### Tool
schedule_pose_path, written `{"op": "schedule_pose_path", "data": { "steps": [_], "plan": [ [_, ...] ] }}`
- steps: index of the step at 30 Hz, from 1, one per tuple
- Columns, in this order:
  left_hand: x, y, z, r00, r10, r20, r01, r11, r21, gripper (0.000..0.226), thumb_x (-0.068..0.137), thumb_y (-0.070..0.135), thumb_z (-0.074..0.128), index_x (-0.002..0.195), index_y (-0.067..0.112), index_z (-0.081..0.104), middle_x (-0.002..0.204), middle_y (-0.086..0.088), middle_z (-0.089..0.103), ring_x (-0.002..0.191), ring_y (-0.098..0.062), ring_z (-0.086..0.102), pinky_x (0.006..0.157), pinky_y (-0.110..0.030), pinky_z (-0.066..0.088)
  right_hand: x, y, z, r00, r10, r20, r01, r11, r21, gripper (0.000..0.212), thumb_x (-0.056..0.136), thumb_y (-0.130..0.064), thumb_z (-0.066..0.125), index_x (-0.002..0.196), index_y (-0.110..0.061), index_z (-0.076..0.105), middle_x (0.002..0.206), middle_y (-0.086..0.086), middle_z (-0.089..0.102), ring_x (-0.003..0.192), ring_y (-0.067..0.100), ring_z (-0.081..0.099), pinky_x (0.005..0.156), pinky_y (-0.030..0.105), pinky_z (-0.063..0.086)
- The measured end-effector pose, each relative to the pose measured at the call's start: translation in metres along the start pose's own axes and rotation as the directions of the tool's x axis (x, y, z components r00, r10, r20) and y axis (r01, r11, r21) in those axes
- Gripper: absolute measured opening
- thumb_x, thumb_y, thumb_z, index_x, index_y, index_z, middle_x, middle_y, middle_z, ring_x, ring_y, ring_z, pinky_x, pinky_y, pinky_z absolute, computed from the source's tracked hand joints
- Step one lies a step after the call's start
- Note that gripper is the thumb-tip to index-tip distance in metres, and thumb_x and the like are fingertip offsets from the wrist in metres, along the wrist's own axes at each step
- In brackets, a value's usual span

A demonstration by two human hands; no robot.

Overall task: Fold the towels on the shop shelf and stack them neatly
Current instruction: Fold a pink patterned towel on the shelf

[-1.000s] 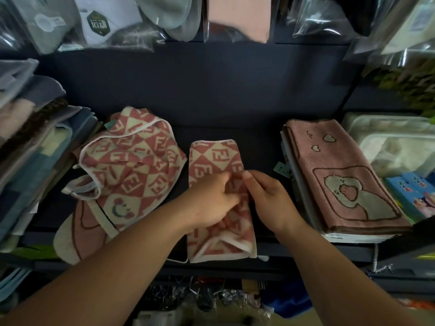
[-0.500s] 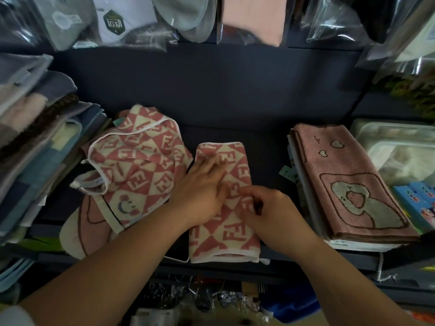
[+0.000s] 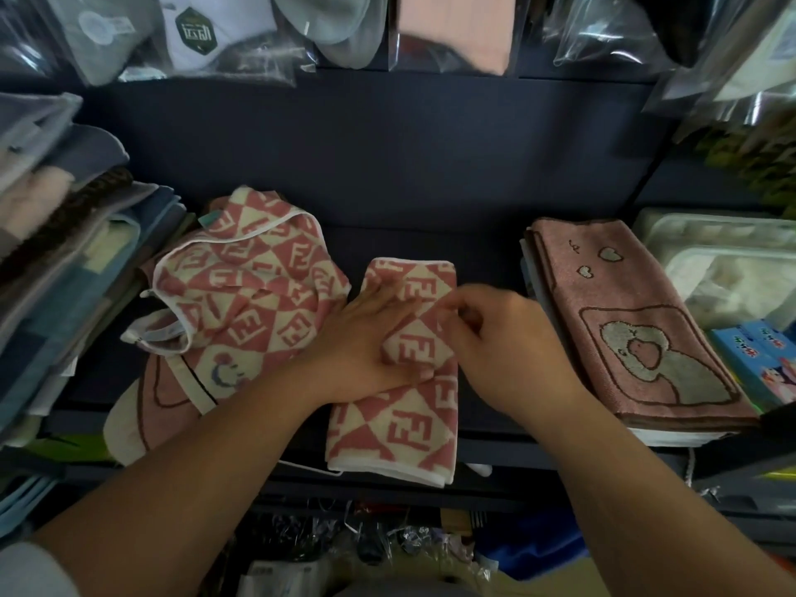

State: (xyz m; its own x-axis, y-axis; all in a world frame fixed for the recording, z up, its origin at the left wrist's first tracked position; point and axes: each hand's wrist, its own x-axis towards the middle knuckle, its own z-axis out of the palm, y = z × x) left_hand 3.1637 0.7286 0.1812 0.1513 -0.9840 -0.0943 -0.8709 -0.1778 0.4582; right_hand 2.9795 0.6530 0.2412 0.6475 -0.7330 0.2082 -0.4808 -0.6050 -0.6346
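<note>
A pink-and-cream checked towel (image 3: pixel 400 428), folded into a narrow strip, lies in the middle of the dark shelf (image 3: pixel 413 247). My left hand (image 3: pixel 366 338) lies flat on its left half, fingers spread, pressing it down. My right hand (image 3: pixel 504 342) pinches the towel's right edge near the middle and lifts a small fold of cloth. To the left sits a loose heap of unfolded towels (image 3: pixel 241 290) in the same check, over a pink towel with a smiley face. At the right lies a neat stack of pink towels (image 3: pixel 637 329) with a cartoon animal on top.
Folded blue, grey and beige cloths (image 3: pixel 64 260) are piled at the far left. Clear plastic containers (image 3: pixel 723 260) and a blue box (image 3: pixel 762 359) stand at the far right. Bagged goods (image 3: pixel 206 32) hang above the shelf. Packaged items fill the space below the shelf's front edge.
My left hand slid further up the strip and flattened on it. My right hand moved up from the lower middle to the right edge and pinched the cloth.
</note>
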Motion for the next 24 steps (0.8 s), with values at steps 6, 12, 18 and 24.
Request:
{"op": "schedule_pose_path", "data": {
  "steps": [6,12,18,24],
  "plan": [
    [-0.043,0.004,0.005,0.916,-0.082,-0.393,0.012,0.984,-0.176,0.071,0.075,0.057,0.064,0.137,0.024,0.054,0.137,0.003,0.052,0.123,-0.013,0.047,0.096,-0.027,0.039,0.048,0.008,0.041,0.915,-0.154,0.372,0.243,0.948,-0.206,0.048,0.104,-0.043,0.035,0.149,-0.032,0.044,0.16,0.004,0.035,0.149,0.029,0.027,0.121,0.046,0.023],
    [-0.082,0.0,0.008,0.922,-0.253,-0.293,0.244,0.967,-0.067,0.065,0.073,0.074,0.062,0.116,0.026,0.059,0.107,0.007,0.051,0.095,-0.012,0.051,0.082,-0.032,0.048,0.067,0.022,0.07,0.822,-0.027,0.569,0.305,0.865,-0.399,0.058,0.103,-0.06,0.02,0.155,-0.05,-0.003,0.168,-0.008,-0.017,0.152,0.026,-0.024,0.12,0.055,-0.016],
    [-0.088,0.003,0.003,0.921,-0.295,-0.252,0.272,0.954,-0.122,0.053,0.066,0.068,0.072,0.078,0.021,0.053,0.089,0.007,0.046,0.076,-0.005,0.047,0.062,-0.024,0.042,0.057,0.017,0.074,0.909,0.17,0.38,0.08,0.824,-0.56,0.066,0.098,-0.066,0.014,0.156,-0.046,-0.008,0.168,0.011,-0.009,0.151,0.047,-0.011,0.12,0.061,-0.008],
    [-0.089,0.005,-0.015,0.921,-0.365,-0.14,0.295,0.883,-0.366,0.022,0.085,0.025,0.075,0.081,0.011,0.059,0.079,-0.008,0.06,0.065,-0.021,0.059,0.059,-0.041,0.049,0.043,0.008,0.055,0.912,0.264,0.313,0.05,0.687,-0.725,0.074,0.095,-0.07,0.015,0.159,-0.036,0.003,0.162,0.021,0.017,0.141,0.047,0.026,0.112,0.06,0.025]
  ]
}}
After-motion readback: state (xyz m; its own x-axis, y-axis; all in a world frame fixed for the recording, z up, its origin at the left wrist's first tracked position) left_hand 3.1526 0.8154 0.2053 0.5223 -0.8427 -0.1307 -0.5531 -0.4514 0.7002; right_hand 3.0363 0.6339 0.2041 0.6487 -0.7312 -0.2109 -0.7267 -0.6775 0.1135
